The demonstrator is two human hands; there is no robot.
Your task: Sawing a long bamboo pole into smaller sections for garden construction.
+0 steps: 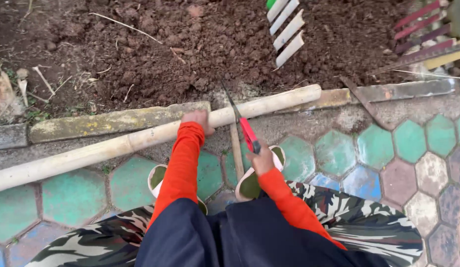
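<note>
Item: long pale bamboo pole (pixel 116 146), lying slantwise along the yellow-stained stone kerb (pixel 106 123), its far end resting on top of the kerb, its near end running out of view

Left hand (pixel 197 120): closed down over the pole just by the kerb, fingers wrapped over the top, pinning it; orange sleeve (pixel 180 168) leading back from it

Right hand (pixel 262 160): fist closed round the red handle of a hand saw (pixel 240 121), well back from the kerb; the thin dark blade crosses the pole just beside the left hand, its tip reaching past the kerb to the edge of the soil

Progress, judged: blade is on the pole, but the pole reads as one unbroken length; depth of any cut is too small to tell. Severing appears to remain

Beyond the kerb: bed of loose dark turned soil (pixel 190 44), with scattered dry twigs

Further beyond the kerb: a row of short white slats (pixel 288 32) standing in the soil; red slats (pixel 420 22) off to the side

On the kerb line: a rusty bent strip of metal (pixel 363 101)

Before the kerb: paving of hexagonal tiles (pixel 368 146), painted green, blue and pink, much worn; a short wooden stick (pixel 237 153) lying between the feet

Feet: two white sandals (pixel 249 180) on the paving, either side of the stick; camouflage-patterned trousers (pixel 358 217) and a dark garment nearest the camera
</note>
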